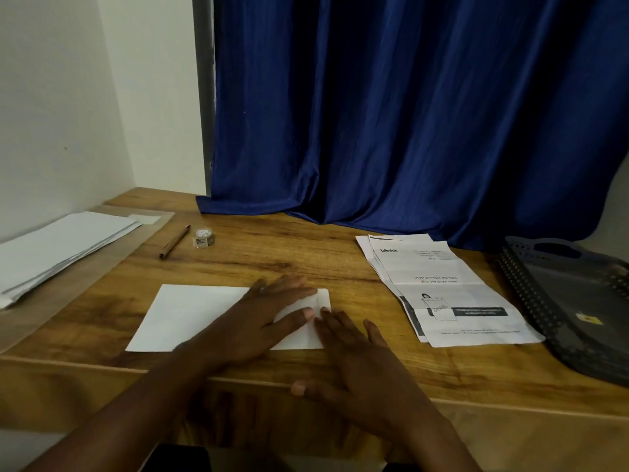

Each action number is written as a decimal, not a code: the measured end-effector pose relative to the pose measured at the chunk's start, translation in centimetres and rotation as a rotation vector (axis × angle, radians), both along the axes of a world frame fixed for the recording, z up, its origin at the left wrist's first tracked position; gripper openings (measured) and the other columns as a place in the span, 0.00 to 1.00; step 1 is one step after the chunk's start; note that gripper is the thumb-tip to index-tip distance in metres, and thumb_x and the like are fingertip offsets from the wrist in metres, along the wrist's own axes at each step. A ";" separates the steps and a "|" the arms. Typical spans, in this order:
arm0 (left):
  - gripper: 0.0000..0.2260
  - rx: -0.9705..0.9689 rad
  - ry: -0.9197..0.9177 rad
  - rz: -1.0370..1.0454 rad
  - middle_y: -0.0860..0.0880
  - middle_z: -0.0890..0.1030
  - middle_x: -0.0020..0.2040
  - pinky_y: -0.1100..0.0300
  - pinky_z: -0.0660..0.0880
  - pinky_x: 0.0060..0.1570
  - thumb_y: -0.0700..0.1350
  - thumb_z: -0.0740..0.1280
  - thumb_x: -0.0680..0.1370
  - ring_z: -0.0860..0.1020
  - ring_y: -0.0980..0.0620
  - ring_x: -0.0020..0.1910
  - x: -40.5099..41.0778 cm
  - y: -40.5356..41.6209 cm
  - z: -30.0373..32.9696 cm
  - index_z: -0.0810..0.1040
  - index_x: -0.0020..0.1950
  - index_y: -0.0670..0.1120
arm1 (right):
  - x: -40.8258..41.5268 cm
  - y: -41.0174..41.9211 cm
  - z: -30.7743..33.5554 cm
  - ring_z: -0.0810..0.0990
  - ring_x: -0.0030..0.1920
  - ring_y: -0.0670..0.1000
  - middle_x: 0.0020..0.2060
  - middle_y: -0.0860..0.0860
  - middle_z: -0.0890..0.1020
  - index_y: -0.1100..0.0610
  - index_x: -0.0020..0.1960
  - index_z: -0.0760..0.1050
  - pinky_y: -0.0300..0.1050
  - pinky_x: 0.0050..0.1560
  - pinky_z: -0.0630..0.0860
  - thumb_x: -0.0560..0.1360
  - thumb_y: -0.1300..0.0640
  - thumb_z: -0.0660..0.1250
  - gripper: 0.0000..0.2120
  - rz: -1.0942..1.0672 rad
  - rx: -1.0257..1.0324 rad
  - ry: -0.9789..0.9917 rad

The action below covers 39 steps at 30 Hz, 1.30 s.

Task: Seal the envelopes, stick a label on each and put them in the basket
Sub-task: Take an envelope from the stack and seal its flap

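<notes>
Two hands are laid flat on the envelope [190,316]: left hand [269,315] fingers outstretched across its right end, right hand [357,356] fingertips touching the flap edge.

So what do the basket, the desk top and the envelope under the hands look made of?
Basket: apparently dark grey moulded plastic, matt, with perforated walls and a cut-out handle. Desk top: wood-grain surface, possibly laminate, with a slight sheen. Envelope: plain white paper, matt.
</notes>
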<state>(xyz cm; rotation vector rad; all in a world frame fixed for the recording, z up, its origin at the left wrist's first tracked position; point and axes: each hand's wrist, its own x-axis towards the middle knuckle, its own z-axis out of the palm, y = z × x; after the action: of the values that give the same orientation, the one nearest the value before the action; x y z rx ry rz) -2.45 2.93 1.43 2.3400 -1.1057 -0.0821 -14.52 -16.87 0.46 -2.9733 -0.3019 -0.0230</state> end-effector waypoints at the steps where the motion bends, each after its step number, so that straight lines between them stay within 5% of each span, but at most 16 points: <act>1: 0.26 -0.075 0.015 0.009 0.64 0.54 0.81 0.52 0.46 0.80 0.67 0.53 0.81 0.46 0.70 0.77 -0.3 0.6 0.3 0.61 0.79 0.64 | -0.2 -0.1 -0.1 0.35 0.79 0.42 0.81 0.43 0.40 0.46 0.82 0.41 0.56 0.80 0.37 0.68 0.17 0.42 0.52 0.004 -0.013 -0.001; 5: 0.34 0.134 -0.084 0.047 0.75 0.46 0.76 0.52 0.45 0.80 0.78 0.59 0.72 0.42 0.71 0.76 -1.5 5.0 1.2 0.57 0.76 0.71 | -1.5 -1.0 -0.5 0.37 0.77 0.39 0.81 0.41 0.43 0.42 0.81 0.43 0.49 0.78 0.38 0.70 0.19 0.47 0.47 0.008 -0.067 -0.076; 9: 0.48 0.348 -0.099 0.127 0.81 0.37 0.71 0.49 0.49 0.77 0.85 0.62 0.57 0.34 0.68 0.75 -3.0 10.7 0.6 0.46 0.73 0.79 | -3.2 -2.0 -1.4 0.63 0.74 0.42 0.76 0.41 0.68 0.42 0.76 0.67 0.42 0.70 0.62 0.71 0.24 0.57 0.38 -0.028 -0.009 -0.356; 12: 0.39 0.212 -0.247 0.071 0.72 0.51 0.78 0.47 0.57 0.78 0.76 0.67 0.67 0.48 0.65 0.79 -4.2 13.9 -0.8 0.57 0.76 0.74 | -3.9 -2.6 -1.9 0.71 0.70 0.44 0.69 0.40 0.74 0.41 0.67 0.76 0.40 0.67 0.71 0.70 0.31 0.67 0.29 -0.023 0.189 -0.367; 15: 0.23 -0.042 -0.242 0.028 0.61 0.69 0.76 0.43 0.65 0.75 0.64 0.66 0.78 0.65 0.55 0.77 -4.4 16.4 -2.2 0.72 0.73 0.64 | -4.5 -3.2 -2.3 0.72 0.69 0.41 0.64 0.37 0.76 0.43 0.60 0.81 0.43 0.60 0.80 0.68 0.54 0.79 0.21 0.018 0.364 -0.374; 20: 0.13 -0.398 -0.106 0.077 0.54 0.84 0.61 0.54 0.75 0.64 0.59 0.69 0.78 0.81 0.50 0.62 -4.2 16.2 -1.9 0.84 0.61 0.57 | -4.8 -3.8 -0.5 0.77 0.66 0.45 0.55 0.42 0.83 0.47 0.51 0.86 0.39 0.63 0.76 0.71 0.74 0.72 0.22 0.040 0.743 -0.281; 25: 0.21 -0.619 0.062 0.381 0.52 0.87 0.45 0.49 0.83 0.37 0.68 0.74 0.67 0.85 0.50 0.44 -2.9 14.0 0.6 0.84 0.52 0.57 | -3.4 -3.2 3.8 0.86 0.46 0.44 0.44 0.46 0.87 0.48 0.53 0.83 0.34 0.42 0.81 0.74 0.57 0.72 0.09 -0.107 1.119 -0.366; 28: 0.22 -0.740 0.205 0.509 0.60 0.86 0.42 0.62 0.79 0.30 0.65 0.74 0.63 0.85 0.56 0.41 -1.4 11.0 1.3 0.79 0.54 0.62 | -1.1 -3.3 4.4 0.88 0.46 0.48 0.45 0.48 0.88 0.48 0.58 0.79 0.41 0.40 0.84 0.75 0.60 0.73 0.13 -0.277 1.366 -0.318; 31: 0.27 -0.826 0.252 0.507 0.57 0.83 0.60 0.57 0.81 0.39 0.53 0.75 0.69 0.84 0.54 0.47 -0.4 8.4 1.2 0.74 0.68 0.62 | 0.8 -3.3 3.4 0.88 0.46 0.52 0.48 0.48 0.88 0.47 0.59 0.78 0.55 0.42 0.85 0.76 0.57 0.73 0.14 -0.421 1.436 -0.231; 34: 0.39 -0.681 0.197 0.588 0.52 0.75 0.70 0.54 0.78 0.53 0.55 0.76 0.66 0.79 0.54 0.57 0.7 8.1 0.1 0.63 0.75 0.61 | 2.1 -3.3 1.6 0.87 0.42 0.48 0.43 0.46 0.88 0.45 0.61 0.78 0.47 0.36 0.83 0.75 0.55 0.74 0.15 -0.505 1.267 -0.287; 36: 0.44 -0.639 0.163 0.574 0.53 0.74 0.69 0.53 0.73 0.60 0.59 0.76 0.64 0.75 0.52 0.63 1.0 8.3 -0.6 0.59 0.76 0.62 | 2.7 -3.4 0.6 0.86 0.43 0.47 0.42 0.46 0.88 0.43 0.61 0.77 0.52 0.42 0.83 0.75 0.51 0.74 0.16 -0.534 1.127 -0.301; 39: 0.40 -0.499 0.044 0.517 0.54 0.68 0.73 0.52 0.72 0.64 0.64 0.72 0.64 0.70 0.53 0.68 0.8 8.4 -1.3 0.59 0.72 0.70 | 3.2 -3.3 0.0 0.83 0.41 0.37 0.37 0.41 0.86 0.44 0.59 0.79 0.42 0.38 0.80 0.74 0.49 0.74 0.14 -0.576 0.910 -0.350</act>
<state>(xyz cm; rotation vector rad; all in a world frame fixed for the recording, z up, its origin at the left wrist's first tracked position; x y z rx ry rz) -1.62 11.30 0.09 2.0710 -0.4046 0.2977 -11.27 -20.16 0.47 -2.0322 0.4319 -0.5752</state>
